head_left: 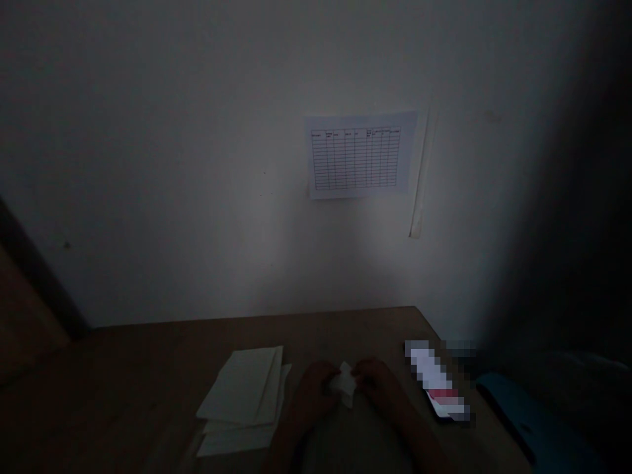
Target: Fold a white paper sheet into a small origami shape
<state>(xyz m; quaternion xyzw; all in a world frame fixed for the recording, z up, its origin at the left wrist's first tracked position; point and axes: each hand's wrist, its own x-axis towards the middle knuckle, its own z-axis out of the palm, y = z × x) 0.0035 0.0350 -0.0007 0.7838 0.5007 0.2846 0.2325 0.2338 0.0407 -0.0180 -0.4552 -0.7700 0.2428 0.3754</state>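
Between my two hands, just above the near part of the wooden table (pixel 162 382), is a small folded piece of white paper (pixel 346 383) with pointed corners. My left hand (pixel 318 388) is closed on its left side, thumb and fingers pinching it. From the other side, my right hand (pixel 376 382) pinches the right edge with its fingertips. The room is dim, so the exact folds are hard to make out. A stack of white paper sheets (pixel 244 385) lies to the left of my left hand, its sheets unevenly fanned.
A phone (pixel 434 378) with a lit, blurred-out screen lies near the table's right edge. Beyond that edge is a blue object (pixel 533 415), partly in shadow. A printed table sheet (pixel 358 158) hangs on the white wall (pixel 197 197) behind. Something brown and wooden (pixel 29 309) stands at far left.
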